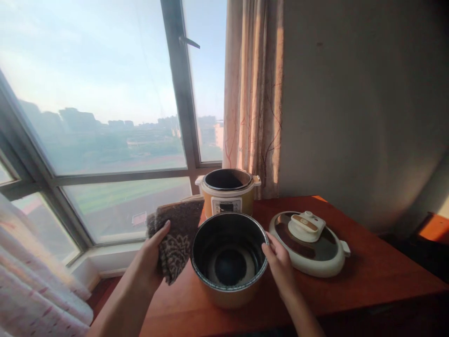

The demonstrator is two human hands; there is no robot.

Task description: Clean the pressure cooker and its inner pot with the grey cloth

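A large dark-framed window fills the upper left of the frame, showing hazy sky and distant buildings. A pale patterned curtain hangs at centre top, sunlit along its edge. The plain grey wall takes the right. The reddish-brown wooden surface spans the lower right.

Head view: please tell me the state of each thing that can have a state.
Inner pot: out of the cooker, upright on the table, looks empty.
Cooker base: open, no lid.
Lid: off, lying on the table.
Cloth: held up, bunched.
Left hand: gripping the cloth.
Right hand: on the pot's rim.
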